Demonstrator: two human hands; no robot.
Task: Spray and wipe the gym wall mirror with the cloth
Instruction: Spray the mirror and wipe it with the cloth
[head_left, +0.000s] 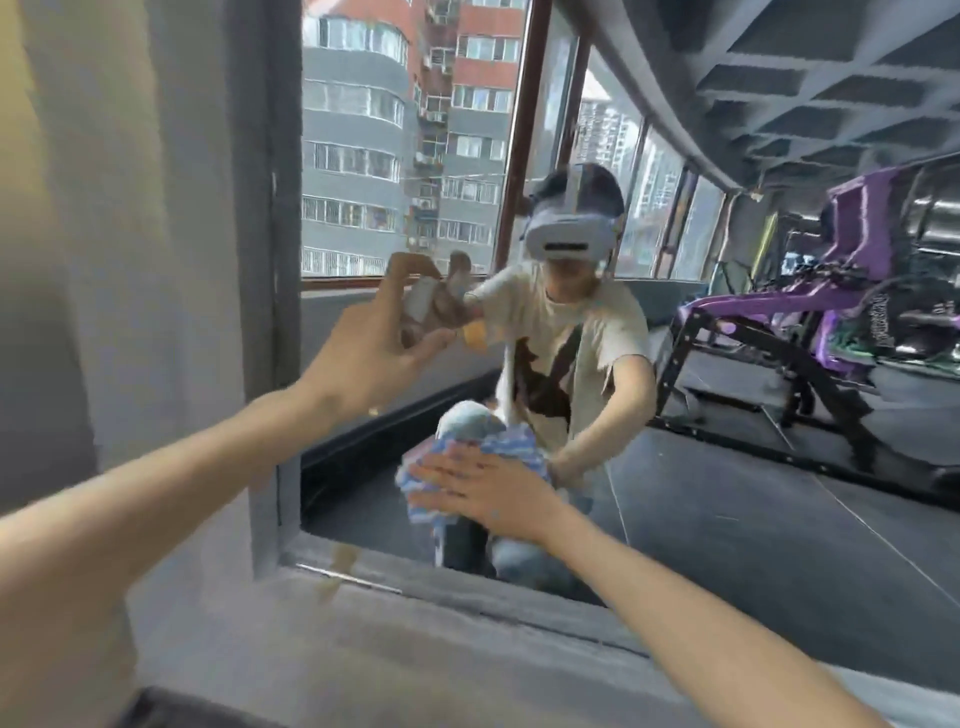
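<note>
The wall mirror (727, 499) fills the middle and right of the view in a grey frame. My right hand (488, 491) lies flat, fingers spread, pressing a blue-and-white striped cloth (421, 483) against the lower part of the glass. My left hand (374, 343) is raised higher and to the left, close to the glass, wrapped around a small whitish spray bottle (420, 304) that is mostly hidden by my fingers. The reflection shows a person with a headset making the same pose.
A grey mirror frame post (270, 260) and a grey wall (130, 234) stand to the left. A grey ledge (415, 623) runs below the mirror. Purple gym machines (841, 312) and windows with apartment blocks appear only as reflections.
</note>
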